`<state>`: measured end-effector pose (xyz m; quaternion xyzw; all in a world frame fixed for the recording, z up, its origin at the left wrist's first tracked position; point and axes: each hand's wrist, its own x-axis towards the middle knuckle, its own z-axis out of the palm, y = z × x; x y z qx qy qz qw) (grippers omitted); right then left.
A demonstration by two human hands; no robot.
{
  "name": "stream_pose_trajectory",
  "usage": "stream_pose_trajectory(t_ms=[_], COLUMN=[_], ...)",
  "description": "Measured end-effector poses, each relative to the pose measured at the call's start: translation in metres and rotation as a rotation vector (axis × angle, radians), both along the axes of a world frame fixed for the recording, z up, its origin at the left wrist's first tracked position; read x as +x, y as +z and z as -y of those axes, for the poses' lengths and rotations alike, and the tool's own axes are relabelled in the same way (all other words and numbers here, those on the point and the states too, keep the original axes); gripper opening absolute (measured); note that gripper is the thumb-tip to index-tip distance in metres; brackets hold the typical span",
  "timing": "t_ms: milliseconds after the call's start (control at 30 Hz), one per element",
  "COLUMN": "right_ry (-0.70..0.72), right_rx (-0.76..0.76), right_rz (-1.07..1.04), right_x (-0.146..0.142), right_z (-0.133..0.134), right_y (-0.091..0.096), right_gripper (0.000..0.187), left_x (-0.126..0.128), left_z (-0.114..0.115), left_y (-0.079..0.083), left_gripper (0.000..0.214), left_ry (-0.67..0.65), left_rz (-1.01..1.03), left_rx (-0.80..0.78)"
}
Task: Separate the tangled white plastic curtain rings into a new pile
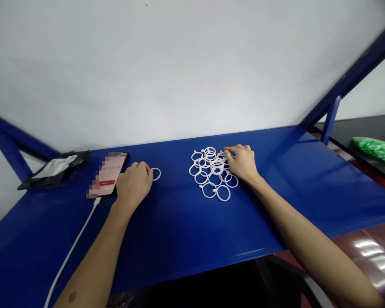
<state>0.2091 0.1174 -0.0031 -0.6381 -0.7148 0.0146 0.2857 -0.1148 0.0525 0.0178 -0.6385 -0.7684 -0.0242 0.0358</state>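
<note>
Several thin white rings (215, 179), each with a small knob or tab, lie overlapping in a loose pile on the blue table. My right hand (243, 162) is at the pile's far right edge, thumb and forefinger closing at one ring; the exact contact is too small to make out. To the left, a single white ring (159, 174) lies apart from the pile. My left hand (134, 183) has its fingers curled over that ring's left side, which they hide. The fingertips of my left hand point down at the tabletop.
A phone (111, 174) with a lit screen and a white charging cable (73, 247) lies beside my left hand. A black plastic package (54, 170) rests farther left. Blue frame bars (330, 119) flank the table (192, 239); a green bag (377, 149) sits on a dark surface at right.
</note>
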Motion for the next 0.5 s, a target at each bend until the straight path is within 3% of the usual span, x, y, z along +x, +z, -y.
stream_pose_trajectory(t_ms=[133,267,400,500], right_ry=[0.001,0.046,0.355,0.646], right_rx=[0.076,0.246,0.351,0.241], right_rz=[-0.035,-0.074,-0.190,-0.233], right_x=[0.000,-0.004,-0.019,-0.036], right_z=[0.001,0.011,0.038,0.063], right_y=[0.000,0.010,0.024,0.028], right_gripper=[0.033,0.029,0.025,0.020], left_x=[0.005,0.023,0.047,0.061], left_z=[0.001,0.006,0.019,0.028], left_y=[0.002,0.006,0.010,0.011], left_gripper=[0.019,0.013,0.015,0.013], left_ry=[-0.060,-0.210,-0.421,-0.499], left_rz=[0.131,0.500,0.769,0.882], left_rx=[0.040,0.157,0.180,0.174])
